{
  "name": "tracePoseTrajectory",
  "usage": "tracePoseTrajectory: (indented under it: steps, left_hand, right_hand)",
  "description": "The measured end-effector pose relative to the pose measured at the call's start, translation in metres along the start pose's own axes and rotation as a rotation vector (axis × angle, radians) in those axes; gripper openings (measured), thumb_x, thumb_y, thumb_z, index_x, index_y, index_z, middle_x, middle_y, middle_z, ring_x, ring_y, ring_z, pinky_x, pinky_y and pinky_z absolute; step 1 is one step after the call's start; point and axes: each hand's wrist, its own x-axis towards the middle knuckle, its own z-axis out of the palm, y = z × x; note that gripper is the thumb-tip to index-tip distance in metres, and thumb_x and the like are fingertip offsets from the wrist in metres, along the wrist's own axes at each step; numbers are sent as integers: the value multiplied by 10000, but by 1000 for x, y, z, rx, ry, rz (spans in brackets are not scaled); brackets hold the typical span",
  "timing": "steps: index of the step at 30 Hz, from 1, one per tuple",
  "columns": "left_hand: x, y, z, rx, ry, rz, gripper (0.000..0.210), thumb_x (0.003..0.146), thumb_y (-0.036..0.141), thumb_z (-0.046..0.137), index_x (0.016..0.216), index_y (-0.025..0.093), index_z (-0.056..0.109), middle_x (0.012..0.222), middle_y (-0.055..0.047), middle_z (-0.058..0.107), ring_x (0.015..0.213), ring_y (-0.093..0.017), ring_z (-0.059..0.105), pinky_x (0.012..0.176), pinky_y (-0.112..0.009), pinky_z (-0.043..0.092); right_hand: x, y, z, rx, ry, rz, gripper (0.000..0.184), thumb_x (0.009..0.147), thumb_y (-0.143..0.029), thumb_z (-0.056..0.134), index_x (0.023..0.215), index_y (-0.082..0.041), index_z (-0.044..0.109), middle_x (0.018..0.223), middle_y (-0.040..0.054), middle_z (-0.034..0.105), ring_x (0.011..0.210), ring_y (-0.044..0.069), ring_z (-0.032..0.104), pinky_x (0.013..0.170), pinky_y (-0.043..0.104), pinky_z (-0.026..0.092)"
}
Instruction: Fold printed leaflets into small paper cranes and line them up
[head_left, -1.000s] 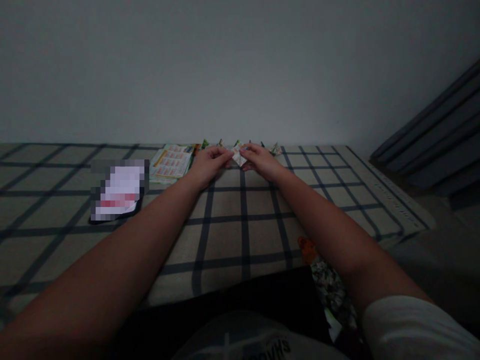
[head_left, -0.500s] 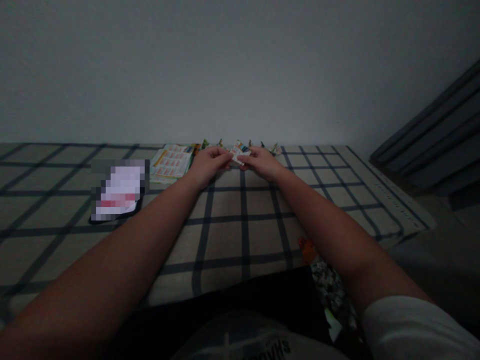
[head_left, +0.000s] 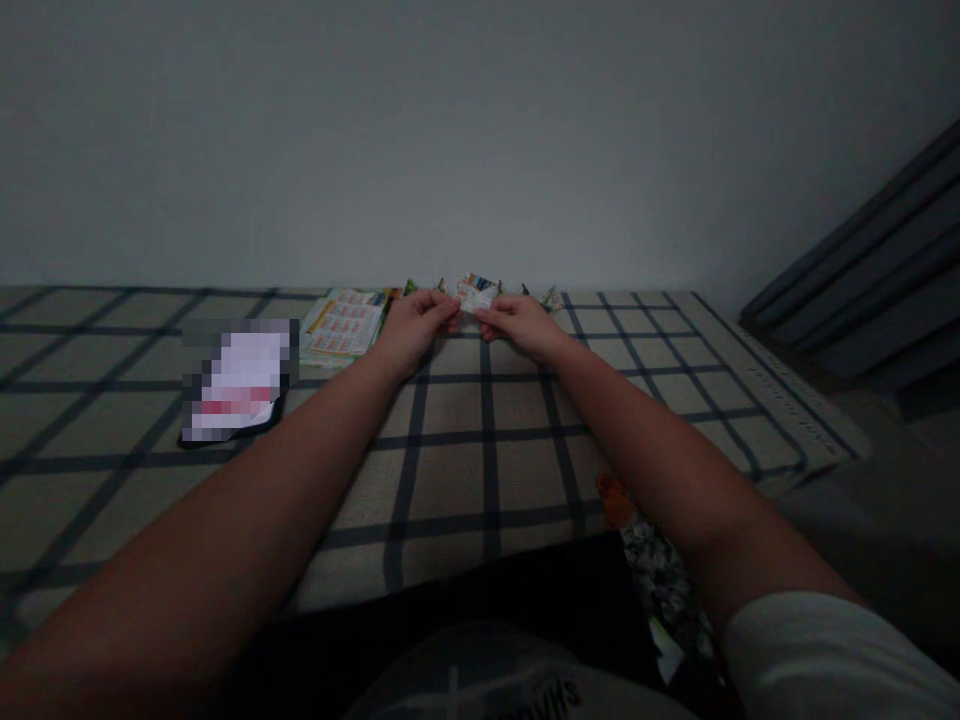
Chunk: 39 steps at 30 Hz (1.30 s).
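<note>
Between my two hands is a small piece of printed paper (head_left: 475, 292), white with blue and orange patches. My left hand (head_left: 421, 322) pinches its left edge between thumb and fingers. On the other side, my right hand (head_left: 519, 322) grips the lower right edge the same way. Both hands are near the far side of the checked cloth (head_left: 450, 480). Just behind them stand several small folded paper pieces (head_left: 553, 299), partly hidden by the hands. A stack of printed sheets (head_left: 341, 325) lies left of my left hand.
A phone-like object with a blurred, lit face (head_left: 244, 380) lies on the cloth at the left. A pale wall (head_left: 480, 140) rises behind the cloth. Dark pleated fabric (head_left: 877, 270) hangs at the right. A patterned orange and black-and-white item (head_left: 664, 570) sits beside my lap.
The small paper has shifted slightly up and left and shows more of its lower part. My right hand's fingers have moved a little along its edge; the arms have barely moved.
</note>
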Motion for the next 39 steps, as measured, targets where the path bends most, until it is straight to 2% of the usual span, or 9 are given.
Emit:
tracePoseTrajectory:
  steps: [4,11,18,25,29,32,36,39]
  left_hand:
    - [1,-1,0,-42,0,-10,299,739,401,838,736,153,670,716,-15,668,605,-105,558,639,-243,473]
    - [-4,2,1,-42,-17,-10,308,763,416,860,767,147,710,767,-34,704,624,-106,580,643,-243,500]
    - [-4,1,2,-4,-22,-54,295,773,404,850,889,146,764,774,-30,720,629,-107,593,630,-230,519]
    - [-3,0,1,-95,-34,-68,187,831,308,779,895,133,767,845,-63,757,652,-101,625,641,-212,540]
    - [-4,4,2,-155,-48,-105,128,825,207,747,917,122,772,870,-76,773,651,-96,647,631,-196,555]
    - [-4,8,3,-209,-7,-160,179,827,171,724,991,118,774,866,-79,774,666,-113,680,650,-218,590]
    - [-2,9,4,-244,55,-188,195,883,235,687,1014,116,769,984,-106,785,811,-167,738,707,-265,634]
    - [-4,8,4,-203,66,-177,243,855,207,731,1078,116,766,1079,-121,781,933,-197,746,830,-318,645]
  right_hand:
    - [3,5,0,10,-4,-20,323,895,-352,760,672,-159,628,632,6,652,600,104,592,631,229,496]
    - [7,11,-4,166,7,-44,194,901,-324,749,819,-160,684,743,6,720,614,86,629,629,205,528]
    - [11,13,-4,264,68,-53,137,874,-280,773,840,-165,705,772,8,740,637,84,649,646,200,550]
    - [9,13,-5,266,-7,-96,155,812,-259,808,942,-175,801,963,49,798,750,114,704,779,266,599]
    - [9,16,-7,93,45,-124,222,841,-248,765,1045,-187,827,970,62,810,793,140,727,828,305,596]
    - [9,18,-9,-151,79,-227,251,881,-222,702,1095,-201,832,948,62,814,828,163,742,851,323,584]
    - [8,16,-10,-440,109,-399,281,893,-163,650,1088,-234,840,1008,54,818,909,180,740,879,326,561]
    - [8,14,-10,-538,97,-474,290,889,-135,638,1071,-233,842,1028,53,813,939,178,722,905,325,538]
